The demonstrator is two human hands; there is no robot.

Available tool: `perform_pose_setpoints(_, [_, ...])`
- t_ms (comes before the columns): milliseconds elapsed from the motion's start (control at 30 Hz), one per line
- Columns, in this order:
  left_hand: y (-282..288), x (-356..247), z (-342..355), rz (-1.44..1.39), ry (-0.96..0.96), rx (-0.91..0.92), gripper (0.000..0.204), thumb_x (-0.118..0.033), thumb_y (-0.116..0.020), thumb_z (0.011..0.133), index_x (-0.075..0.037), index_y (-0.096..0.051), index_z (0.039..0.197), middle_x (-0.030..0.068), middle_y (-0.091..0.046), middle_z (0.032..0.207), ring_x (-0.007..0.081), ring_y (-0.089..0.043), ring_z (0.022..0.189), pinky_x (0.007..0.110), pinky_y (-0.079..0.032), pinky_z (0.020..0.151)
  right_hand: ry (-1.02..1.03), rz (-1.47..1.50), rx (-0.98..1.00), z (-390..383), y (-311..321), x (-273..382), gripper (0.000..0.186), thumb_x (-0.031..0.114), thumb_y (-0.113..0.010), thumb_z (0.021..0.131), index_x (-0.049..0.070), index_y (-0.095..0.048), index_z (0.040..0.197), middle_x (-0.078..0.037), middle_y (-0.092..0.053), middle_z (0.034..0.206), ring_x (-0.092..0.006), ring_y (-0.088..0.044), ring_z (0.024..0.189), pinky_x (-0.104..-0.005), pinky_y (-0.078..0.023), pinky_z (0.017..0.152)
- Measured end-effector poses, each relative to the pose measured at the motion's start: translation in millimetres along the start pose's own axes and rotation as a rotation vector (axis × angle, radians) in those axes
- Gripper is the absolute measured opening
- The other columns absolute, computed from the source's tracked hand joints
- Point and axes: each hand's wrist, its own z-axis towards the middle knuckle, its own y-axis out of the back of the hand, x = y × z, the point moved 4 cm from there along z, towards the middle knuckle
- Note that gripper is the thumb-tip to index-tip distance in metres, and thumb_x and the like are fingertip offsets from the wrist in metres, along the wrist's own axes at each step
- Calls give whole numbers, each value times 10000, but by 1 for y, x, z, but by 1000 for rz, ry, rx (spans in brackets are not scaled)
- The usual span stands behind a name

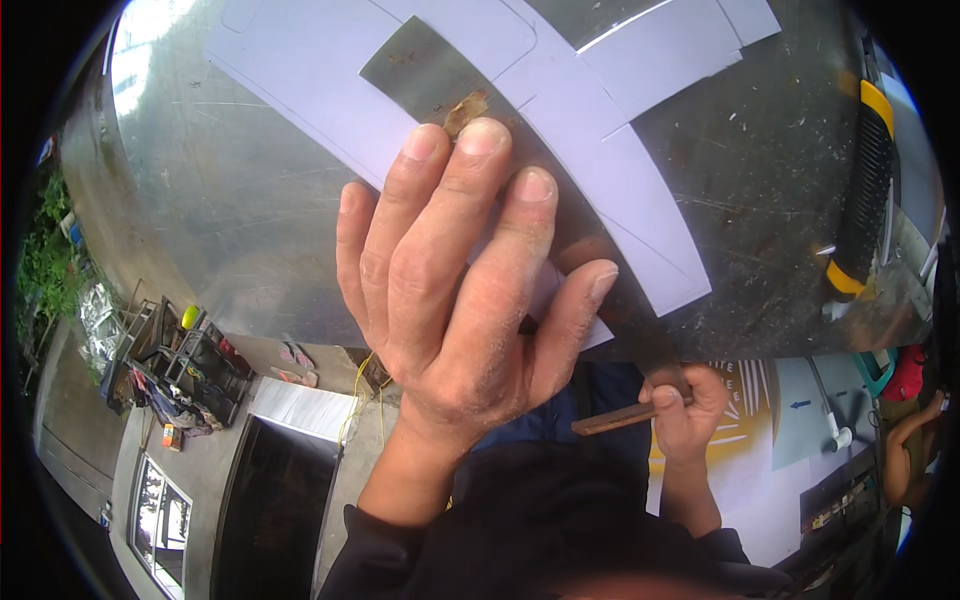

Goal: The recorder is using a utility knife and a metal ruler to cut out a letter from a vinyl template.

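My left hand [450,260] is spread over the middle of the table, back of the hand up. Its fingertips lie on or just over a dark, rust-spotted metal L-shaped square [412,62]. The square's long blade crosses a white sheet [640,210] with cut edges, flaps and faint drawn lines. Near the table's front edge, my right hand [690,410] is closed round the square's corner end, its thumb against the short brown arm. Part of the blade is hidden beneath my left hand, and I cannot tell how firmly that hand presses.
A yellow and black utility knife [865,190] lies at the right of the scratched, shiny dark table [770,180]. Below the front edge, a printed white and yellow sheet [720,480] shows at right. A loaded rack [180,365] stands at left. Another person's arm [910,450] is at far right.
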Motion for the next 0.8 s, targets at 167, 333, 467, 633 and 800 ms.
perform_pose_setpoints(167, [2,-3,1,19,-6,-9,503,-277,-813,812,-37,-663,1228,212,-602,1372,390,-519,1344,519,-335,1155,-37,25,-8,0,2,3,203,139,-795,872,-29,-686,903,-74,-712,777,-104,-658,694,-240,-515,653])
perform_pose_setpoints(333, [0,-2,-1,8,5,-32,480,-268,-823,800,-58,-688,1210,176,-616,1381,349,-520,1355,504,-318,1159,-32,32,18,4,1,4,239,148,-781,890,-48,-666,966,-110,-735,840,-138,-706,768,-265,-558,720])
perform_pose_setpoints(467, [1,-4,1,19,3,-39,476,-271,-821,805,-66,-688,1213,161,-619,1381,331,-518,1360,494,-313,1165,-24,14,-84,-1,4,7,229,155,-735,932,-47,-648,995,-109,-711,893,-129,-673,787,-261,-539,730])
perform_pose_setpoints(633, [5,-7,3,27,28,-61,440,-270,-819,814,-92,-695,1196,115,-625,1380,295,-517,1363,484,-310,1169,453,-622,-266,-39,42,50,162,129,-628,983,-27,-590,1008,-116,-588,958,-195,-559,857,-300,-460,787])
perform_pose_setpoints(800, [4,-5,-1,47,38,-52,425,-288,-805,826,-99,-698,1191,90,-619,1379,281,-515,1361,480,-305,1171,745,-912,-317,1,27,151,244,103,-764,862,5,-623,1036,-162,-561,1115,-274,-567,988,-358,-480,838])
